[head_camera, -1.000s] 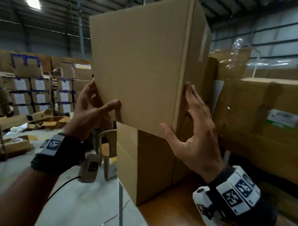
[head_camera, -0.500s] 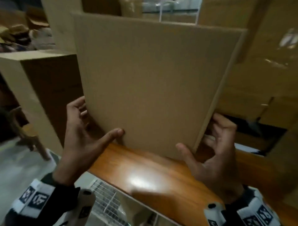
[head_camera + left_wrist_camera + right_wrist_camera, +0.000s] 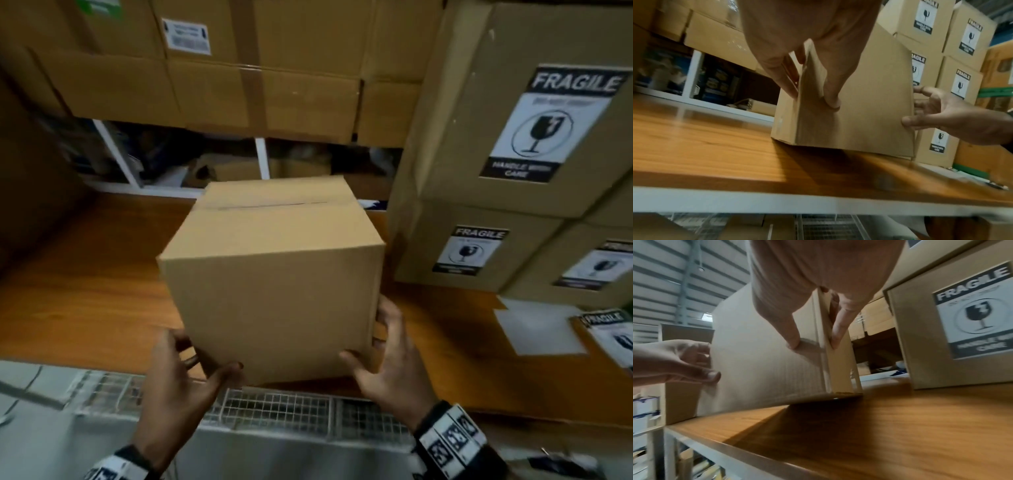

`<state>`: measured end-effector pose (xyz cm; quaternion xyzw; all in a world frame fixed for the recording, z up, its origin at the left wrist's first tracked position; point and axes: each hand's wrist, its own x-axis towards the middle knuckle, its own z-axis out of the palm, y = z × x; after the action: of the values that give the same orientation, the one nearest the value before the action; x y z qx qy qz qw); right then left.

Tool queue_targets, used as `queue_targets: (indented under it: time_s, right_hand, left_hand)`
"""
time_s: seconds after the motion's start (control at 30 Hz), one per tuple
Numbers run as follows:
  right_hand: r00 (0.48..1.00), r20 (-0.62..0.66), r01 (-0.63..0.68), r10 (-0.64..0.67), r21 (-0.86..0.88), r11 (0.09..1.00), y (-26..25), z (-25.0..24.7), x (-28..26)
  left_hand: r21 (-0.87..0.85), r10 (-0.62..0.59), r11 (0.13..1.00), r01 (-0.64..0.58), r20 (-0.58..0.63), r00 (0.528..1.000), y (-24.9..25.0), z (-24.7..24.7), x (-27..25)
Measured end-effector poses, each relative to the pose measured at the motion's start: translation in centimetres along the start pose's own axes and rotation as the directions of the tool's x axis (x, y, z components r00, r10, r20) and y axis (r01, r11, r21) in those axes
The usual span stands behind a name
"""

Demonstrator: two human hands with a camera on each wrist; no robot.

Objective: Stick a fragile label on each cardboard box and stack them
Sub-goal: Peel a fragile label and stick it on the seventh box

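A plain unlabelled cardboard box [image 3: 274, 274] sits low over the wooden table [image 3: 85, 274], tilted, its far edge touching the wood. My left hand [image 3: 191, 363] grips its lower left corner, thumb on the front face. My right hand [image 3: 383, 346] grips the lower right corner, fingers on the side. In the left wrist view the box [image 3: 855, 100] is pinched by my left hand [image 3: 809, 91]. The right wrist view shows the box [image 3: 760, 360] held by my right hand [image 3: 813, 335]. Loose fragile labels [image 3: 613, 335] lie at the right.
A stack of labelled boxes [image 3: 479, 205] stands at the right on the table. Large taped cartons [image 3: 212, 89] fill the back. A white sheet [image 3: 537, 325] lies beside the labels. Wire mesh shelving [image 3: 274, 411] shows below the table's front edge.
Both hands have brought the box down from head height to the table in front of me. My view has swung from the warehouse floor to the tabletop.
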<state>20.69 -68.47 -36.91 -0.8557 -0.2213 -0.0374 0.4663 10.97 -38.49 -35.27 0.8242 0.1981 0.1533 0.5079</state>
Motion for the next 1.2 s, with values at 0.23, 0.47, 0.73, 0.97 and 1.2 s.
queue_targets:
  time_s: [0.23,0.47,0.73,0.97,1.2]
  right_hand:
    - [0.991,-0.063,-0.126,0.118,-0.136,0.983,5.3,-1.4,-2.5]
    - [0.970,-0.159,-0.215,0.185,-0.195,0.957,6.3,-1.7,-3.0]
    - [0.945,-0.194,-0.312,0.262,-0.312,0.897,6.2,-4.3,-4.4]
    - [0.935,-0.200,-0.344,0.292,-0.328,0.880,8.9,-8.0,-6.0]
    - [0.893,-0.259,-0.446,0.369,-0.391,0.805,15.1,-14.9,-7.6]
  left_hand:
    - [-0.027,0.079,0.997,-0.076,0.182,0.980,-0.6,4.9,-0.3]
    - [-0.003,0.200,0.979,-0.206,0.256,0.946,-1.5,6.8,1.7]
    - [0.098,0.233,0.958,-0.268,0.276,0.933,-1.5,9.6,1.9]
    - [0.139,0.147,0.972,-0.188,0.265,0.953,-0.9,10.4,0.7]
    - [0.160,-0.018,0.987,-0.004,0.136,0.991,-0.5,12.4,-2.7]
